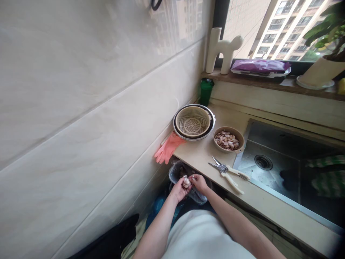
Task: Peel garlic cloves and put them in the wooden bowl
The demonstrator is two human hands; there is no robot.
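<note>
Over the bin (178, 172), below counter edge: left hand (179, 190) cups a garlic bulb (185, 181); right hand (198, 182) pinches at its top. Best to keep peeling above the bin so skins drop in; bowl of cloves (228, 140) sits just beyond the right hand, scissors (226, 172) nearer.

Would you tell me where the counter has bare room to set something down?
Bare counter runs along the sink edge, past the scissors. It is crowded farther back, where the garlic bowl, colander and pink gloves sit.
</note>
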